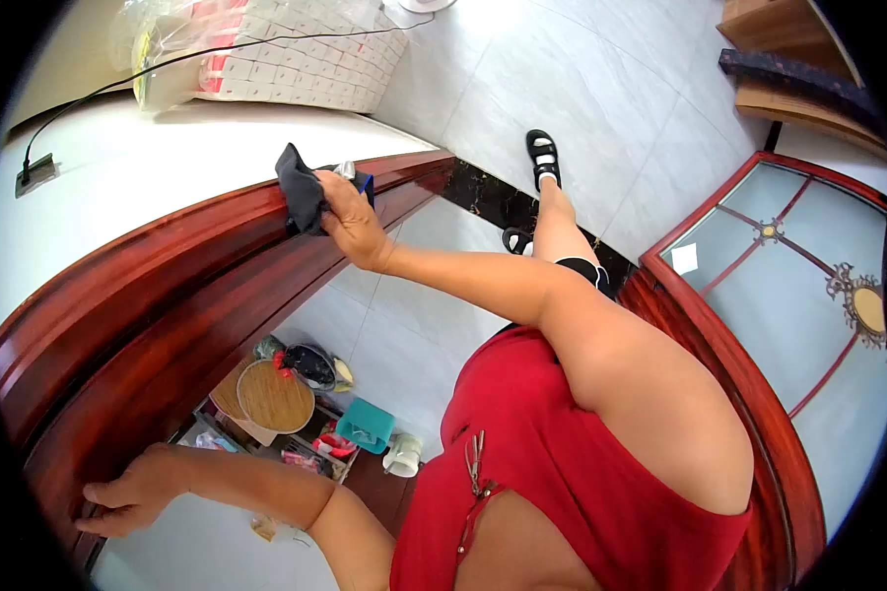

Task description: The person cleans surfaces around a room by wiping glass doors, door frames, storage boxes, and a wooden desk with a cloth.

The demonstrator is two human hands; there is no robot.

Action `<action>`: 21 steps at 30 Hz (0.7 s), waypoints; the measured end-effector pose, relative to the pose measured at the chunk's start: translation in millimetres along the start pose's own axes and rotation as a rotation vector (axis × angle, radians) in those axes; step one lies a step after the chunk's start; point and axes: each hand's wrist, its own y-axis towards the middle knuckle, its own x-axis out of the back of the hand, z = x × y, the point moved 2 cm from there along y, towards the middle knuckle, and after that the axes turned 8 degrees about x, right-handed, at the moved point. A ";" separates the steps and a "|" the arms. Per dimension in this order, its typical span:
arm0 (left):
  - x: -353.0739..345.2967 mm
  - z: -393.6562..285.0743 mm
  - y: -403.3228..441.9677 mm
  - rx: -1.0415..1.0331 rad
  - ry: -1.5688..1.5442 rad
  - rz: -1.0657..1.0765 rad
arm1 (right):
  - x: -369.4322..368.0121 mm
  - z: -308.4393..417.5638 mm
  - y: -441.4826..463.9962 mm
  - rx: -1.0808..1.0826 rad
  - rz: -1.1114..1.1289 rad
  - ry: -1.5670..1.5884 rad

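My right hand is closed on a dark grey cloth, which lies against the glossy red-brown wooden door frame. A small blue edge and a pale, shiny bit show beside the fingers. Lower in the view, my left hand touches the same frame near its lower left part. Its thumb and fingers are apart, and nothing shows in it.
A white woven basket with plastic wrapping stands beyond the frame, near a black cable and wall socket. A glass-panelled door is at right. Below are a round wooden board, a teal bin and a white jug.
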 end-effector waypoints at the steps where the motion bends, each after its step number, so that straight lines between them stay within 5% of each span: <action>1: 1.6 -3.8 -0.4 -0.001 0.011 0.006 | 2.7 -8.9 -6.7 -0.049 -0.021 0.001; 5: 4.2 0.3 1.7 -0.002 -0.021 0.024 | 20.0 -83.5 -56.4 -0.188 -0.173 -0.181; 9: 3.0 -2.0 0.1 0.014 0.005 0.029 | 76.2 -136.1 -76.1 -0.514 -0.006 -0.290; 11: 2.3 -9.4 -4.6 0.078 -0.018 0.046 | 73.5 -135.9 -69.9 -0.492 0.043 -0.246; 15: 10.4 -11.2 -1.9 -0.013 0.125 0.076 | 31.1 -22.5 -16.7 -0.392 0.088 -0.171; 19: 6.2 -22.7 -4.8 0.014 0.105 0.085 | -14.9 101.0 59.9 0.114 0.189 -0.042; 21: 8.4 -16.3 -8.2 0.064 0.115 0.067 | -24.8 141.4 98.6 0.085 0.275 0.179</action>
